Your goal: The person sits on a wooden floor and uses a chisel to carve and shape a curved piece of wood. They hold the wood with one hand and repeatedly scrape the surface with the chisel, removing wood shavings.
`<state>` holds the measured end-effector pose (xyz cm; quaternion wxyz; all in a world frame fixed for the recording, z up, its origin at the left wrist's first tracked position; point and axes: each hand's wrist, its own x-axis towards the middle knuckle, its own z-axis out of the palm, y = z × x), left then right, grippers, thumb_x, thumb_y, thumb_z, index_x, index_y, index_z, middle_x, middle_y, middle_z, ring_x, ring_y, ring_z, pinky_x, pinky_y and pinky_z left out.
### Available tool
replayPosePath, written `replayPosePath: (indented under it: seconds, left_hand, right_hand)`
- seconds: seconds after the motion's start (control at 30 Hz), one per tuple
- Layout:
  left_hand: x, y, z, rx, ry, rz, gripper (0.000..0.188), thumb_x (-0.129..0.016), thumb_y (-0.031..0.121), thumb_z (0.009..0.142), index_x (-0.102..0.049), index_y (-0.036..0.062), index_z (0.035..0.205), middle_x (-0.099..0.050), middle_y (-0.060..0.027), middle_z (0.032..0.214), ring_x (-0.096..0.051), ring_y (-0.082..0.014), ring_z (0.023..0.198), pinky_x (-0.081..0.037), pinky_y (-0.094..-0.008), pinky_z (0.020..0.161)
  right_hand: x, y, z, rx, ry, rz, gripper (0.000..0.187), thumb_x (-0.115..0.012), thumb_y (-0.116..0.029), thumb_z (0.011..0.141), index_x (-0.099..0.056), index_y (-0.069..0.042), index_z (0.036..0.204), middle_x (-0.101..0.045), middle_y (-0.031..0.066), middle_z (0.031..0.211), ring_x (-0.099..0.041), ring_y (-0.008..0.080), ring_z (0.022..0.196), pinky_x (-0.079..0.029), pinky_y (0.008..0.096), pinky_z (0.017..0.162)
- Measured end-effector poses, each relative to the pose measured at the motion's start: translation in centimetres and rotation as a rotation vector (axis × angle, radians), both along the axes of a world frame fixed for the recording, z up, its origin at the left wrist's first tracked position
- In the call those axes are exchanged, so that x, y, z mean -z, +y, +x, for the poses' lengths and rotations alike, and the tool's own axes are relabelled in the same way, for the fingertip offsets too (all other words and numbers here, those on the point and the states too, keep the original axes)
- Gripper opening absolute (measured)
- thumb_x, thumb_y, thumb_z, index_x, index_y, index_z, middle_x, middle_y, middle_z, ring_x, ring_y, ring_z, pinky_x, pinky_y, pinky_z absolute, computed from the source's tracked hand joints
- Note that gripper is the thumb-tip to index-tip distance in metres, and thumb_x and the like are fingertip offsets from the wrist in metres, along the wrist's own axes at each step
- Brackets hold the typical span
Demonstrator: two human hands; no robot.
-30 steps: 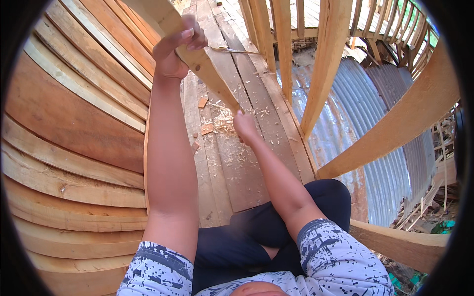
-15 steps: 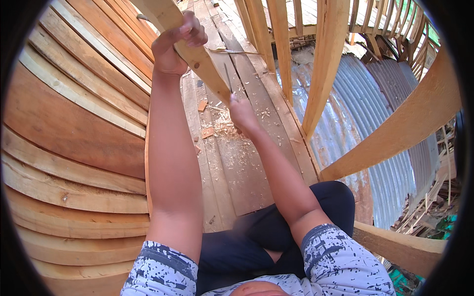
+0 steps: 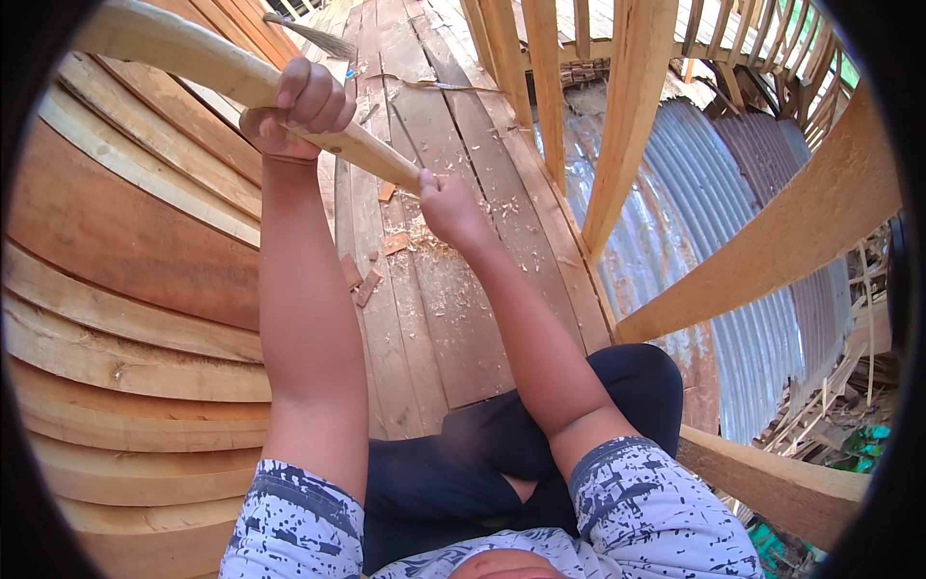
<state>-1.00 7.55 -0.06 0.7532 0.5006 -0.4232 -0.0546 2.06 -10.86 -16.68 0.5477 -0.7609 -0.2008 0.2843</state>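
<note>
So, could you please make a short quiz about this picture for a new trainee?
1. True or false: the left hand is closed around the curved wooden piece.
2. Where is the right hand? A) on the metal sheet B) at the lower end of the wooden piece C) on the knee
3. Fill in: small wood chips lie on the plank ____.

Key
1. True
2. B
3. floor

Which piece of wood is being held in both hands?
The pale curved timber at upper left: left hand wraps its middle, right hand grips its lower end. Other timbers are untouched.
</note>
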Motion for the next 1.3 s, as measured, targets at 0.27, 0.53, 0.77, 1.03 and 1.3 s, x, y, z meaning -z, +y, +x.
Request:
replayPosePath:
  seconds: [0.27,0.53,0.77,1.03,1.3]
  left_hand:
    - [0.0,1.0,-0.9,0.116,-0.010,0.022,0.029,-0.093,0.017,0.060,-0.067,0.0190,0.073,-0.052,0.0086,0.053,-0.043,-0.0065,0.044,-0.034,-0.0241,0.046]
    - [0.6,2.0,-0.7,0.101,-0.038,-0.001,0.028,-0.092,0.018,0.060,-0.068,0.0207,0.073,-0.055,0.0090,0.054,-0.045,-0.0066,0.045,-0.035,-0.0238,0.048]
    - [0.5,2.7,-1.6,0.258,-0.122,0.085,0.026,-0.086,0.014,0.066,-0.065,0.0214,0.079,-0.050,0.0099,0.058,-0.046,-0.0078,0.048,-0.034,-0.0258,0.050]
    - [0.3,0.3,-1.1,0.200,-0.067,0.100,0.028,-0.086,0.007,0.058,-0.065,0.0215,0.071,-0.053,0.0094,0.054,-0.044,-0.0078,0.046,-0.033,-0.0247,0.046]
    - [0.5,1.1,-0.7,0.206,-0.094,0.053,0.028,-0.085,0.007,0.061,-0.067,0.0212,0.076,-0.053,0.0103,0.055,-0.045,-0.0072,0.047,-0.034,-0.0242,0.049]
  right_hand:
    - [2.7,-0.1,-0.3,-0.001,-0.050,0.014,0.050,-0.041,-0.037,0.104,-0.064,0.005,0.093,-0.064,0.0212,0.080,-0.064,0.0324,0.078,-0.048,0.0449,0.074]
    - [2.5,-0.2,0.0,-0.017,-0.143,0.047,0.048,-0.042,-0.033,0.103,-0.065,0.003,0.081,-0.065,0.0202,0.070,-0.067,0.0313,0.067,-0.051,0.0448,0.068]
    - [-3.2,-0.3,-3.3,-0.068,-0.209,0.053,0.046,-0.042,-0.033,0.102,-0.069,0.003,0.093,-0.067,0.0224,0.075,-0.068,0.0349,0.071,-0.052,0.0454,0.071]
    - [4.8,-1.0,-0.2,0.046,0.034,-0.085,0.052,-0.038,-0.035,0.104,-0.068,0.006,0.092,-0.068,0.0227,0.083,-0.068,0.0302,0.076,-0.051,0.0437,0.072]
    - [4.1,-0.7,-0.7,0.008,-0.138,0.101,0.053,-0.038,-0.036,0.104,-0.066,0.007,0.090,-0.065,0.0213,0.073,-0.066,0.0307,0.071,-0.050,0.0450,0.070]
